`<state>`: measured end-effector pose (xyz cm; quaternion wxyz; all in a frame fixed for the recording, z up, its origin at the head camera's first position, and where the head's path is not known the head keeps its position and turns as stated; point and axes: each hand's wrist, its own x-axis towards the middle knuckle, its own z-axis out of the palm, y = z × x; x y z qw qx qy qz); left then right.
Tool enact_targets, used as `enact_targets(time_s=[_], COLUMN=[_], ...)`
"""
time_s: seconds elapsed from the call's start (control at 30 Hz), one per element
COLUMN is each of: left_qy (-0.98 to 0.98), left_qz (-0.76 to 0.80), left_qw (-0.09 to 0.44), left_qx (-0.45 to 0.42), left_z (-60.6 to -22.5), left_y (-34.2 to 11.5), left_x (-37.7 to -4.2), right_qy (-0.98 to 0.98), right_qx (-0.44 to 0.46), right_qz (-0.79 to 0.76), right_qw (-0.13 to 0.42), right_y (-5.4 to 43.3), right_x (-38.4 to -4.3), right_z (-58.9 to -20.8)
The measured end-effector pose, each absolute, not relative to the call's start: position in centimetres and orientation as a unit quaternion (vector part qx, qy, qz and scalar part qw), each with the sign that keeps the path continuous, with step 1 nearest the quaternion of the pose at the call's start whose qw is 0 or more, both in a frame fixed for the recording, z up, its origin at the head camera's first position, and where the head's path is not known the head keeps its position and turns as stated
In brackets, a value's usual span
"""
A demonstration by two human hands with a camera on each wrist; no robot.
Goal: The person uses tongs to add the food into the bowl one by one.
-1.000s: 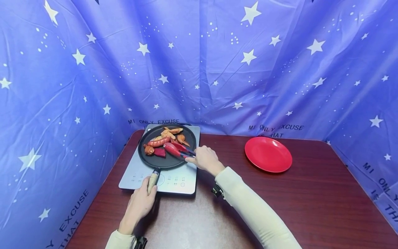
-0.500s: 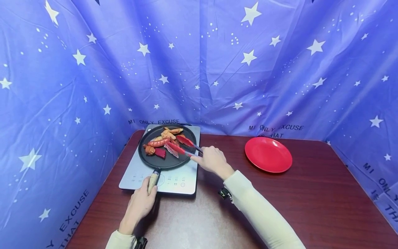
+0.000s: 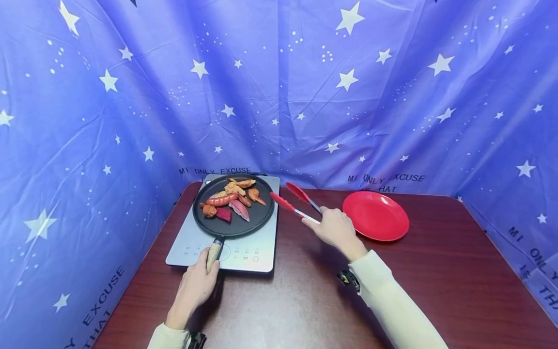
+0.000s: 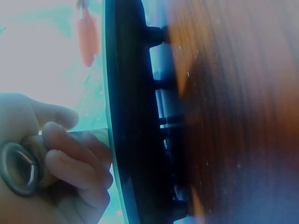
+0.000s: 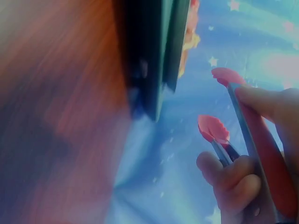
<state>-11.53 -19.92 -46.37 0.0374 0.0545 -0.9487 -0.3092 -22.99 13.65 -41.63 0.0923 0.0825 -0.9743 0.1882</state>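
My left hand (image 3: 196,283) grips the light handle (image 3: 213,256) of a round black frying pan (image 3: 257,225). In the left wrist view its fingers curl round the handle, which ends in a metal ring (image 4: 18,169). The pan holds a scored sausage (image 3: 221,199), a dark red piece (image 3: 224,214), a pink and white slice (image 3: 240,210), a round brown piece (image 3: 209,211) and several fried pieces (image 3: 235,187). Between pan and plate, my right hand (image 3: 337,230) holds red-tipped tongs (image 3: 301,203). Their red tips are spread apart with nothing between them, as the right wrist view also shows.
Under the pan is a silver induction cooktop (image 3: 180,252) with printed touch controls, at the table's back left. A red plate (image 3: 376,215) lies right of my right hand on the dark red wooden table (image 3: 453,271). A blue starry curtain (image 3: 279,97) hangs behind the table and at both sides.
My right hand has opened the tongs, leaving the pink and white slice in the pan, and moved right with them, off the pan. The left hand has stayed on the handle.
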Motion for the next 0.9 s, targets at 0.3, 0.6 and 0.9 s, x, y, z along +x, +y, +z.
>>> enact_targets(time_s=[0.3,0.6,0.9], left_qy=[-0.949,-0.948,-0.948], left_qz=[-0.309,-0.310,-0.311], left_qw=[0.044,0.042,0.042], left_qx=[0.050,0.052,0.052], left_z=[-46.5,-46.6,-46.6], left_y=[-20.0,-20.0,-20.0], left_x=[-11.6,-11.6,-11.6], right_qy=[-0.977,-0.979,-0.978], right_qx=[0.030,-0.002,-0.052], right_qz=[0.188,0.187,0.191], right_qw=[0.097,0.076,0.071], right_y=[18.3,22.4,24.6], right_x=[-22.3,-21.2,-19.8], right_z=[-42.7,-43.1,-43.2])
